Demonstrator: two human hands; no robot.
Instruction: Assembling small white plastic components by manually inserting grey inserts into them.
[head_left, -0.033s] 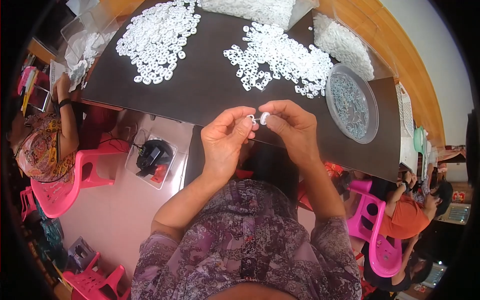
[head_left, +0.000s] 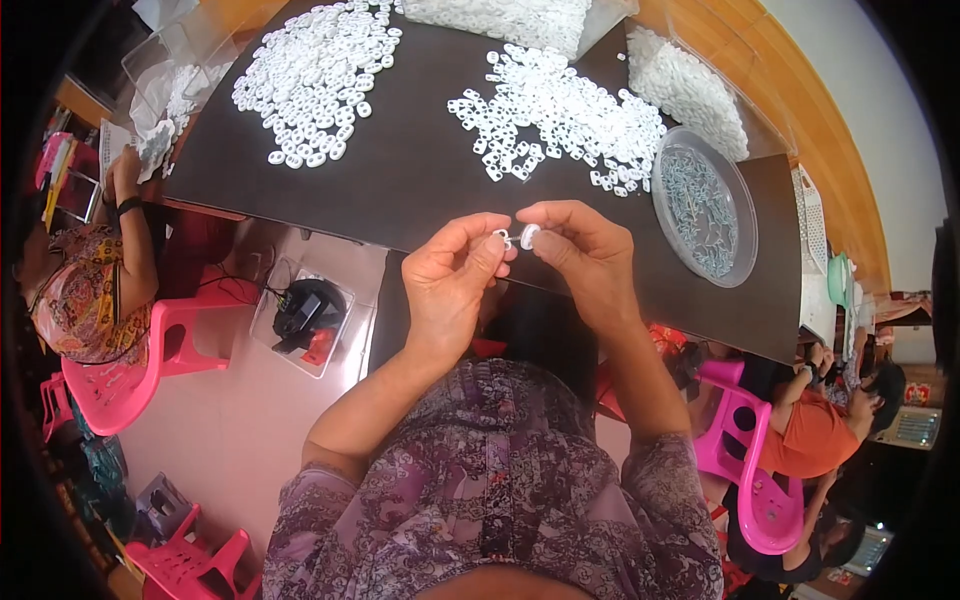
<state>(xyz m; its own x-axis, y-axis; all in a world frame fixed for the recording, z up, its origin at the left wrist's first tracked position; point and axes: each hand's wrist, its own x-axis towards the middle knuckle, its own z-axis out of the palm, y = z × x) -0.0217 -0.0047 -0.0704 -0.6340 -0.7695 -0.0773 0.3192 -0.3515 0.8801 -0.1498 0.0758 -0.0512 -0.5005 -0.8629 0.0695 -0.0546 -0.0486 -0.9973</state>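
Close together at the table's near edge, my two hands pinch small parts. My left hand closes finger and thumb on a small white plastic piece with an opening. Between thumb and forefinger, my right hand grips a rounded white plastic piece. A thin, light-coloured shank spans the small gap between the two pieces; fingertips hide its ends. Beyond my hands lies a heap of white two-holed plastic pieces. To its right, a round clear tub holds many grey metal screws.
Another heap of white oval pieces covers the table's far left. Clear bins of white parts stand at the back. Pink chairs flank me, with a person at left and a person in orange at right.
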